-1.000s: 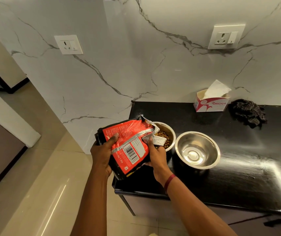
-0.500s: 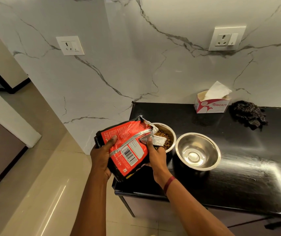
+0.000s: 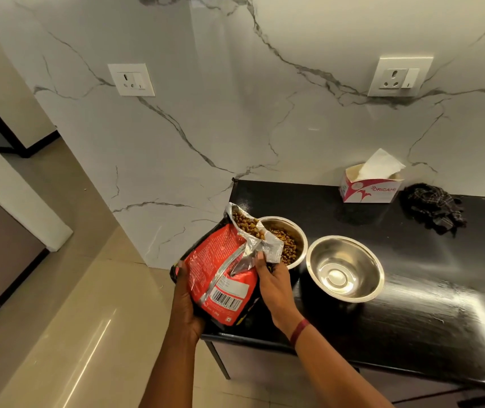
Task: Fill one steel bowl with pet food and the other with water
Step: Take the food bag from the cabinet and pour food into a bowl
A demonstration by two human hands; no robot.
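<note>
Head cam: the red pet food bag [image 3: 223, 272] is held tilted at the desk's [image 3: 412, 304] left end. Its long axis runs from near-left up to far-right, with the open mouth pointing into the left steel bowl [image 3: 282, 223], which has kibble [image 3: 287, 245] in it. Left hand [image 3: 187, 304] fingers grasp the bag's bottom, and right hand [image 3: 273, 285] fingers pinch the silver flap. The second steel bowl [image 3: 323, 257] sits just beside it, bare steel showing inside.

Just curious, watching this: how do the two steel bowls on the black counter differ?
The kibble bowl holds brown pet food; the empty bowl shows only its shiny bare bottom. The food bag and the right hand hide part of the kibble bowl; the empty bowl is in full view. Both are round steel bowls standing upright, side by side on the black counter.
</note>
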